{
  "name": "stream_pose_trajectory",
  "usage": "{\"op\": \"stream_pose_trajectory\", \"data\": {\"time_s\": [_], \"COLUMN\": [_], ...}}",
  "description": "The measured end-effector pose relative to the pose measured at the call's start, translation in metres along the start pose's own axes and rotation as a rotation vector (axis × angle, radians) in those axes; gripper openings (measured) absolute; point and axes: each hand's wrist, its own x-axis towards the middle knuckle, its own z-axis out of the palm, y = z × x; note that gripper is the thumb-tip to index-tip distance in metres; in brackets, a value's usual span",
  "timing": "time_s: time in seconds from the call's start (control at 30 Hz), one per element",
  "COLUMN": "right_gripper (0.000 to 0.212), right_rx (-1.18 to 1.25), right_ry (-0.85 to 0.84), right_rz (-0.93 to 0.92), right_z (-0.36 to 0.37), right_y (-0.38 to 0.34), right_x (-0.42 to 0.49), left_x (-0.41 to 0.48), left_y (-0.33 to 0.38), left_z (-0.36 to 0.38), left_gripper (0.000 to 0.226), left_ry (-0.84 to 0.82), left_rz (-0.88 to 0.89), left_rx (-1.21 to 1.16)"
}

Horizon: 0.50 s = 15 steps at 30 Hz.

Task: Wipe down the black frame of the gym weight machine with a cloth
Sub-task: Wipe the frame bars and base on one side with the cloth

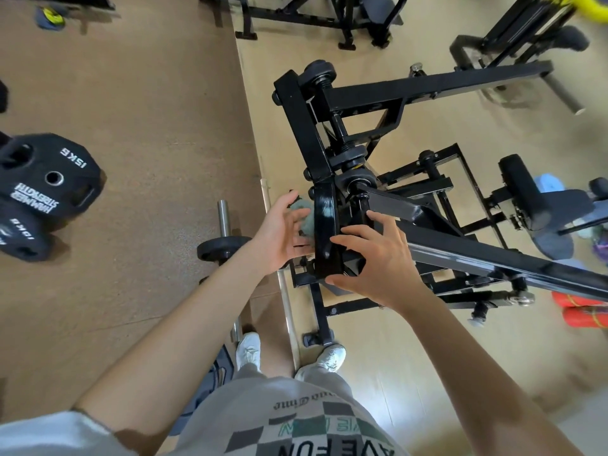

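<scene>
Only one camera is in play, worn on the person's head and tilted steeply down and a little forward. It sits close: the left hand (279, 235) with the cloth (303, 222) and the right hand (378, 261) on the black frame (324, 222) fill the middle. The white shoes (248, 352) show below, and other machines (329, 18) line the top edge.

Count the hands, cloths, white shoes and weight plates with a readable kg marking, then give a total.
Hands: 2 (left hand, right hand)
Cloth: 1
White shoes: 2
Marked weight plates: 2 (15KG plate, 10KG plate)
Total: 7
</scene>
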Motion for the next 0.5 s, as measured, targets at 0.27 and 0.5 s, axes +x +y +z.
{"op": "stream_pose_trajectory", "data": {"time_s": [0.27, 0.5], "right_gripper": [0.072, 0.073], "right_rx": [0.041, 0.046], "right_ry": [0.024, 0.010], "right_rz": [-0.005, 0.007], "right_z": [0.002, -0.001], "right_y": [0.000, -0.002], "right_x": [-0.001, -0.002], "left_x": [-0.033, -0.003], "left_y": [-0.027, -0.017], "left_z": [-0.013, 0.007], "left_gripper": [0.075, 0.050], "left_ry": [-0.047, 0.130], "left_rz": [0.002, 0.175], "left_rx": [0.076, -0.012]}}
